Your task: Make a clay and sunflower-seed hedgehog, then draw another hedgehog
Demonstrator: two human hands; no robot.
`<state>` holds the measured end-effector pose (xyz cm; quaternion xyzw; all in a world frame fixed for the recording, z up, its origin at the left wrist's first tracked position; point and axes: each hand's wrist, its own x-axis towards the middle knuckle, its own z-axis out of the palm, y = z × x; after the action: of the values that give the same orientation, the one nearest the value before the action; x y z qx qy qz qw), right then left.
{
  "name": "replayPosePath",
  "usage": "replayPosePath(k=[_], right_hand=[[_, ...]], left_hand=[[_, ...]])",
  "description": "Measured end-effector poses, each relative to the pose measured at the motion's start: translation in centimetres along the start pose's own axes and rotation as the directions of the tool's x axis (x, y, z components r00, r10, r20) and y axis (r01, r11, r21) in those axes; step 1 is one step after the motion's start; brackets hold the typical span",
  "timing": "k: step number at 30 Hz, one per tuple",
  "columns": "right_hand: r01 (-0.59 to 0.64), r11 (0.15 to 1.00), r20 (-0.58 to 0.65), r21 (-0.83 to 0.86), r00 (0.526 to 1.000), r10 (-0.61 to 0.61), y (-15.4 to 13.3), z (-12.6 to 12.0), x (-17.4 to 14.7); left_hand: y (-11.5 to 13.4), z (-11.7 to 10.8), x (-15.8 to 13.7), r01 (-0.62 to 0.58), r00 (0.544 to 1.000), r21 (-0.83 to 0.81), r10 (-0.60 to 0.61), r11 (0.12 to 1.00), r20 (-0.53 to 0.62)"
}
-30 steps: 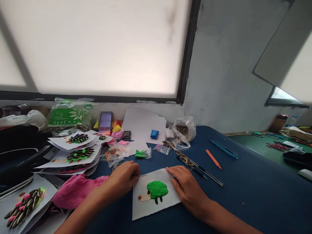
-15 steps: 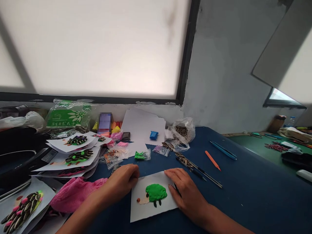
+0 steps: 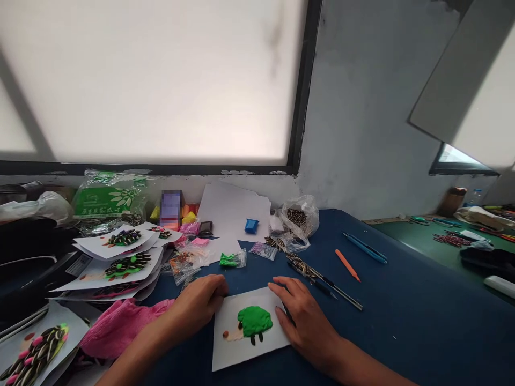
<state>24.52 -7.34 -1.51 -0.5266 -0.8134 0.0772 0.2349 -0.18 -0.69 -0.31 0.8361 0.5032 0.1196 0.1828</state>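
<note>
A white paper card lies on the blue tabletop in front of me. On it is a hedgehog picture with a green modelling-clay body, a pale snout, a brown nose and two dark seed-like legs. My left hand is closed at the card's upper left corner, its fingers curled under; what they hold, if anything, is hidden. Along the card's right side rests my right hand, fingers spread and fingertips touching the paper.
Finished seed pictures are stacked at left, beside a pink cloth. Behind lie green clay, a blue packet, white sheets and a bag of sunflower seeds. Pens, tweezers and an orange marker lie right.
The view has shifted slightly, moving the scene a little left. My right hand's fingers look a bit more spread at the card's edge; the left hand stays curled at the corner.
</note>
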Motion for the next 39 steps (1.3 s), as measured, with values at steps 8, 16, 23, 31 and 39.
replayPosePath(k=[8, 16, 23, 31, 39], right_hand=[[0.15, 0.976, -0.199, 0.159, 0.973, -0.117, 0.1, 0.0, -0.1], [0.113, 0.982, -0.145, 0.153, 0.985, -0.091, 0.2, 0.1, -0.2], [0.026, 0.986, -0.082, 0.163, 0.997, -0.013, 1.1, 0.6, -0.1], [0.097, 0.981, -0.172, 0.169, 0.983, -0.067, 1.2, 0.5, -0.1], [0.079, 0.977, -0.141, 0.197, 0.989, -0.051, 1.2, 0.2, 0.4]], left_hand=[[-0.1, 0.0, 0.0, -0.028, 0.999, 0.007, 0.028, 1.0, -0.016], [-1.6, 0.7, 0.5, 0.021, 0.99, 0.161, 0.003, 0.987, -0.142], [-2.8, 2.1, 0.8, -0.119, 0.909, 0.117, 0.155, 0.986, -0.386], [-1.0, 3.7, 0.6, -0.21, 0.928, 0.184, 0.255, 0.96, -0.272], [-1.3, 4.7, 0.8, -0.215, 0.92, 0.262, 0.285, 0.941, -0.268]])
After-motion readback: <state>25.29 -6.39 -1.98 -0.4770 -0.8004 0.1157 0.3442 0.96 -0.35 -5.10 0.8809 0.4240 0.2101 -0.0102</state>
